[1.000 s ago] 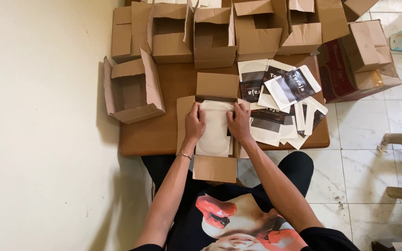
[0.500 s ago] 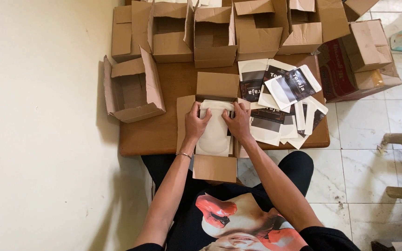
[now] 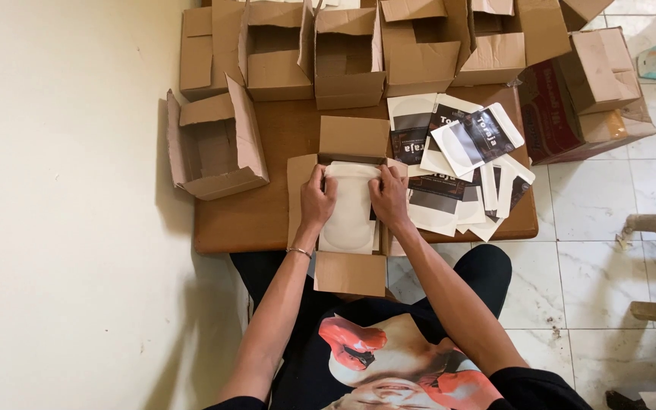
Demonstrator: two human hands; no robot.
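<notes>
Head view: a white pouch [image 3: 351,216] is pressed flat inside the open carton [image 3: 349,152] at the worktop's [image 3: 252,220] near edge, gripped by left hand [image 3: 317,199] and right hand [image 3: 389,197]; since a second ago, barely shifted.

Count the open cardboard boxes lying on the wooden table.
6 at least: one under the left hand and right hand, one on its side at left, four along the table's far edge. More may be hidden.

Soft, even daylight; sharp focus, faint shadows.
</notes>
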